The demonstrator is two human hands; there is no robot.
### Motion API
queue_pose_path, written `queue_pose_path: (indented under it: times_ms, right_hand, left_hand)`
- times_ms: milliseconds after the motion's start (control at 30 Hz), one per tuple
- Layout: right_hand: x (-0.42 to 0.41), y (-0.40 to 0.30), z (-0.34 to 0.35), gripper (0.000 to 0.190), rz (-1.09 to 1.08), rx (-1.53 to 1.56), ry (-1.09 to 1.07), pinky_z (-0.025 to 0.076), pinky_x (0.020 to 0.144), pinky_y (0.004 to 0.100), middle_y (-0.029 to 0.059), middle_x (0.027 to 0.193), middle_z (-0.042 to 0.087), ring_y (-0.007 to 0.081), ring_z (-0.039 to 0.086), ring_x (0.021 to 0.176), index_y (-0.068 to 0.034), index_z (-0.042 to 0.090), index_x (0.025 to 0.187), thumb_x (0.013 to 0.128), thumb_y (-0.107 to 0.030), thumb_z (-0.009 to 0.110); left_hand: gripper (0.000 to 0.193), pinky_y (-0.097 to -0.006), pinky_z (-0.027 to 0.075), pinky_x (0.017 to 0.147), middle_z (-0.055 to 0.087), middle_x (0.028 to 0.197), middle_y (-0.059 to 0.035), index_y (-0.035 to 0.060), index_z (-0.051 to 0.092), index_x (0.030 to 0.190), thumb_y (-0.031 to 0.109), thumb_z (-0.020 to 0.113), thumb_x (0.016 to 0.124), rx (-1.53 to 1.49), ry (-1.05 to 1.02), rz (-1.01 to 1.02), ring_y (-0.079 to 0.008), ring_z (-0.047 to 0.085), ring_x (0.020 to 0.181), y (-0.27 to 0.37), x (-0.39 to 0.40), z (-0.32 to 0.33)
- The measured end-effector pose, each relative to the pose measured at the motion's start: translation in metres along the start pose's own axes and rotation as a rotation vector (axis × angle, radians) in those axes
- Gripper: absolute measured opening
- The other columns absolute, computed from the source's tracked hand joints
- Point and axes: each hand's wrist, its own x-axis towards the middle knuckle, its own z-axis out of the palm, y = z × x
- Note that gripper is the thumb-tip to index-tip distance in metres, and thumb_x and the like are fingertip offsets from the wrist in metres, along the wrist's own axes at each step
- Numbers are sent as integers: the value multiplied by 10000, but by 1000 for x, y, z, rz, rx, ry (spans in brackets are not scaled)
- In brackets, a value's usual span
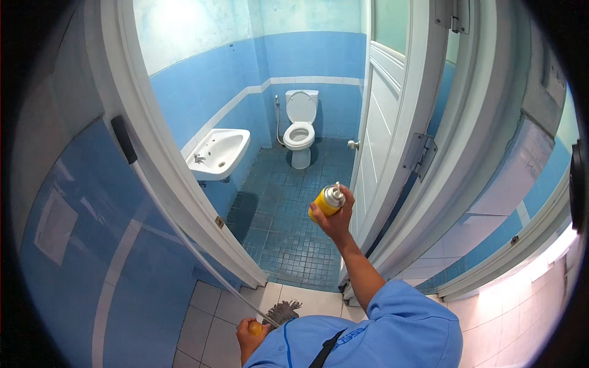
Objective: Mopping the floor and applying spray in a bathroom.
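My right hand is raised in the doorway and grips a yellow aerosol spray can, a finger at its nozzle. Low near my body, my left hand is closed around a small rounded orange-yellow object, perhaps a cap. A mop with a pale pole and dark grip leans against the door frame on the left. Its grey string head rests on the light tiles, partly hidden by my blue shirt. Beyond the can, a white toilet stands with its lid up.
A white washbasin juts from the blue-tiled left wall. The white door stands swung inward on the right, with a round knob. A bidet hose hangs beside the toilet. Papers are fixed to the outer walls.
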Motion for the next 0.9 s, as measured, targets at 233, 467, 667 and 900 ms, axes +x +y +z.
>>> queue_pose_path:
  times_ms: [233,467,667,900]
  right_hand:
    - [-114,-32,2,876,243,73,-531,489,850,391,176,1125,473,283,556,1012,-103,255,1425,747,-224,797]
    - [-193,-99,13,1020,393,210,-952,449,941,371,160,1215,479,269,546,1103,-69,212,1458,684,-244,854]
    - [-196,-177,58,1127,356,587,-1449,424,995,386,201,1282,479,327,531,1157,-46,103,1503,661,-200,837]
    - [-207,-266,107,1293,209,727,-1611,448,977,359,243,1250,514,311,561,1149,-8,-120,1482,620,-237,815]
  left_hand:
    - [460,-404,499,742,635,883,-144,39,594,951,224,851,618,-43,94,66,-325,626,802,3,7,-10]
    - [396,-339,500,758,629,877,-94,40,573,959,193,815,686,-347,311,-124,-219,621,819,16,-15,-35]
    - [295,-301,492,776,619,898,-53,37,555,999,140,733,788,-618,563,-40,-136,597,859,31,-9,-76]
    - [397,-319,492,797,628,946,-110,27,555,1047,224,766,774,-528,545,-4,-197,618,903,17,-33,-113]
